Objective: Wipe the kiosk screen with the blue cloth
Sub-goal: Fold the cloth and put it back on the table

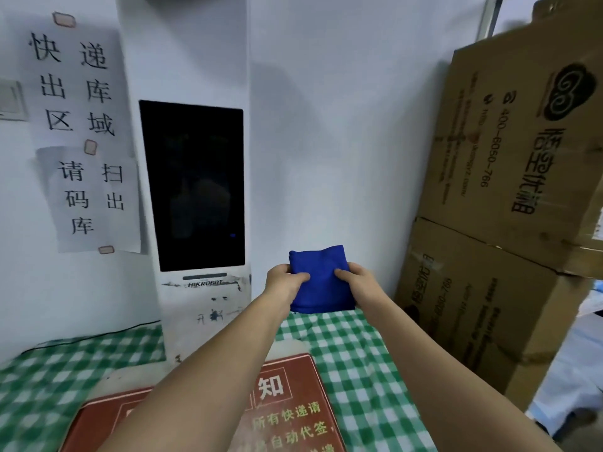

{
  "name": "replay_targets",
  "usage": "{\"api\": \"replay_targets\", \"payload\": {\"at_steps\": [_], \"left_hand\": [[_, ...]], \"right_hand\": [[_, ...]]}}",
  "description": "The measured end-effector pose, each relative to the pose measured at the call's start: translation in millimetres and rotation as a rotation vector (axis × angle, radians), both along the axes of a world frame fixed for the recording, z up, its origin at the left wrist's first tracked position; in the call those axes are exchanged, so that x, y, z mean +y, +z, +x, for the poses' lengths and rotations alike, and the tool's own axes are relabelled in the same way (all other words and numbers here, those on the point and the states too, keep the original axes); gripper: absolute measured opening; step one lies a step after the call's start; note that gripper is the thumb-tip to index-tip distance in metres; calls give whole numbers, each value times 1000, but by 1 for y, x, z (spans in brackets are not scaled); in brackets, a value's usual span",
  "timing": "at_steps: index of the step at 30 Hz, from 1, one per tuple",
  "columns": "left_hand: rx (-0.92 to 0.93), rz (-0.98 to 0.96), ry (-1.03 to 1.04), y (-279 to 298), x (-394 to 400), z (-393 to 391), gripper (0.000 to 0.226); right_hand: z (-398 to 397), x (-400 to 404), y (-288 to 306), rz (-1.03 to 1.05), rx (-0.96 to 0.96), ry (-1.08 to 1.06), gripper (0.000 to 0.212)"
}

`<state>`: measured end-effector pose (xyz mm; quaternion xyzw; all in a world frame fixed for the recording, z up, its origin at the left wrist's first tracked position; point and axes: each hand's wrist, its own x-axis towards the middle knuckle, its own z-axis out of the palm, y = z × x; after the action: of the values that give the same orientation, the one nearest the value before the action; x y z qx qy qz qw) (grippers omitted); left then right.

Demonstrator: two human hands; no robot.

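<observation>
Both hands, left hand [286,282] and right hand [357,282], pinch the folded blue cloth [321,282] above the checked tablecloth [352,353], right of the dark kiosk screen [195,187], seemingly untouched; one-handed, the fold may open and wipe unevenly.

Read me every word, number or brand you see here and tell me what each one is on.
"快递 出库 区域": upper paper sheet on the wall.
"请扫 码出 库": lower paper sheet.
"HIKROBOT": kiosk, below the dark screen.
"400-6050-766": upper cardboard box; its large brand characters are too distorted to read, and the lower cardboard box print is blurred.
"知", "所有快递请", "自动代签": red sign; the rest is hidden.
</observation>
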<state>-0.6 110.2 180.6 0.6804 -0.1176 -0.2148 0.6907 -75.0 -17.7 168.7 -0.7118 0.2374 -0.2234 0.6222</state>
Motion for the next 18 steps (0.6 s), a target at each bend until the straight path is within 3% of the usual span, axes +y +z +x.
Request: {"api": "replay_targets", "payload": {"at_steps": [2, 7, 12, 18], "left_hand": [[9, 23, 30, -9, -23, 0, 10], [18, 158, 74, -53, -80, 4, 26], [62, 235, 75, -105, -119, 7, 71], [38, 473, -65, -172, -152, 6, 40]], "right_hand": [[5, -26, -11, -66, 25, 9, 12], [12, -88, -50, -154, 92, 26, 23], [18, -132, -103, -155, 234, 22, 29], [19, -169, -176, -50, 418, 27, 32]]}}
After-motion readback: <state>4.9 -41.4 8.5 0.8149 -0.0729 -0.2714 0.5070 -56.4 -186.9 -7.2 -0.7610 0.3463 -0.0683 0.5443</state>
